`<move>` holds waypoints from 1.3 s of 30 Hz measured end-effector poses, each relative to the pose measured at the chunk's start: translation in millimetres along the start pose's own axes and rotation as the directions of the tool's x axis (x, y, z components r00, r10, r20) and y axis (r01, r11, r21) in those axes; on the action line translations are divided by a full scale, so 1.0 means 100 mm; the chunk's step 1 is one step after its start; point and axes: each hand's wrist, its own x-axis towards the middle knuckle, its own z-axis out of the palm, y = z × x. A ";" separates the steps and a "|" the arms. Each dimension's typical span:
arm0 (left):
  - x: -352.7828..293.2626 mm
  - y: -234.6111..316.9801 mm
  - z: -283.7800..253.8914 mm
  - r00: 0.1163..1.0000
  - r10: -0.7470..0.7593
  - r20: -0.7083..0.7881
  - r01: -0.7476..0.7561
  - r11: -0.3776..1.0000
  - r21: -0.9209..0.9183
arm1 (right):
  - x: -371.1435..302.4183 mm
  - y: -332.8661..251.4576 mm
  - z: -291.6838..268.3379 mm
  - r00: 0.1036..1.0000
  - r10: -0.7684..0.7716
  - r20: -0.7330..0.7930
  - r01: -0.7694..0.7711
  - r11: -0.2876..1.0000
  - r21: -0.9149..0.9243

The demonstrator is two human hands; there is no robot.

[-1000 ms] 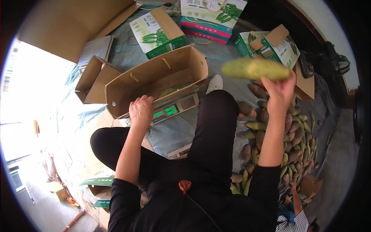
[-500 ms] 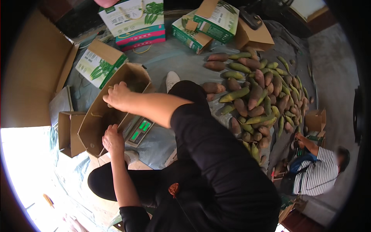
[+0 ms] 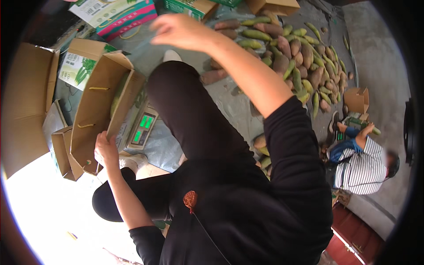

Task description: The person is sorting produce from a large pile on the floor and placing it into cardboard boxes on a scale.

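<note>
At left, an open cardboard carton [image 3: 77,145] with yellow cord handles rests by a digital scale [image 3: 142,129] with lit green displays. My left hand [image 3: 106,150] grips the carton's near edge, fingers curled over the rim. Inside lies a long green vegetable [image 3: 118,95], partly hidden by the wall. My right hand [image 3: 183,32] is raised away from the carton, empty, with fingers apart. It is left of a pile of long green and reddish-brown root vegetables [image 3: 304,62] on the floor sheet.
A smaller open box [image 3: 62,152] stands left of the carton, and a printed carton [image 3: 75,66] behind it. A pink and teal box [image 3: 128,20] is at the back. To the right, a person in a striped shirt [image 3: 360,170] sits near another open box [image 3: 356,100].
My right hand has left the carton and swung right toward the pile. My left hand still holds the rim. A green vegetable now shows inside the carton. The whole view has shifted.
</note>
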 end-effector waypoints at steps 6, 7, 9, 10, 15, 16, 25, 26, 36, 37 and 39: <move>0.10 0.09 0.15 0.993 0.114 -0.016 -0.115 0.979 -0.171 | -2.31 2.15 -0.19 0.889 0.454 0.065 -0.350 0.762 -0.544; 0.06 -0.02 0.13 0.996 0.084 -0.005 -0.083 0.983 -0.166 | -2.56 2.17 0.01 0.753 0.634 0.177 -0.435 0.681 -0.589; 0.06 -0.18 0.18 0.994 0.112 -0.018 -0.114 0.977 -0.178 | -3.30 2.25 0.21 0.666 0.735 0.128 -0.563 0.607 -0.561; 0.08 -0.22 0.23 0.992 0.125 -0.011 -0.125 0.976 -0.180 | -3.63 2.30 0.29 0.583 0.796 0.164 -0.615 0.565 -0.550; 0.04 -0.14 0.17 0.995 0.098 0.013 -0.092 0.969 -0.229 | -4.50 2.18 0.75 0.240 0.949 0.204 -0.889 0.299 -0.347; 0.04 -0.12 0.15 0.997 0.078 0.017 -0.072 0.970 -0.231 | -4.54 2.17 0.83 0.092 0.969 0.228 -0.980 0.129 -0.151; 0.09 -0.03 0.22 0.998 0.065 0.028 -0.058 0.977 -0.205 | -4.39 2.44 1.23 0.388 0.888 0.245 -0.906 0.417 -0.075; 0.09 -0.04 0.24 0.997 0.067 0.025 -0.060 0.976 -0.211 | -4.40 2.43 1.19 0.389 0.890 0.238 -0.906 0.417 -0.077; 0.10 -0.27 0.39 0.991 0.124 -0.054 -0.134 0.948 -0.288 | -4.28 2.36 1.59 0.356 0.849 0.392 -0.772 0.503 -0.389; 0.07 -0.27 0.33 0.990 0.124 -0.072 -0.139 0.956 -0.258 | -4.19 2.29 1.59 0.353 0.857 0.374 -0.773 0.493 -0.399; 0.03 -0.25 0.23 0.989 0.110 -0.101 -0.130 0.965 -0.227 | -4.03 2.17 1.55 0.364 0.860 0.357 -0.762 0.496 -0.416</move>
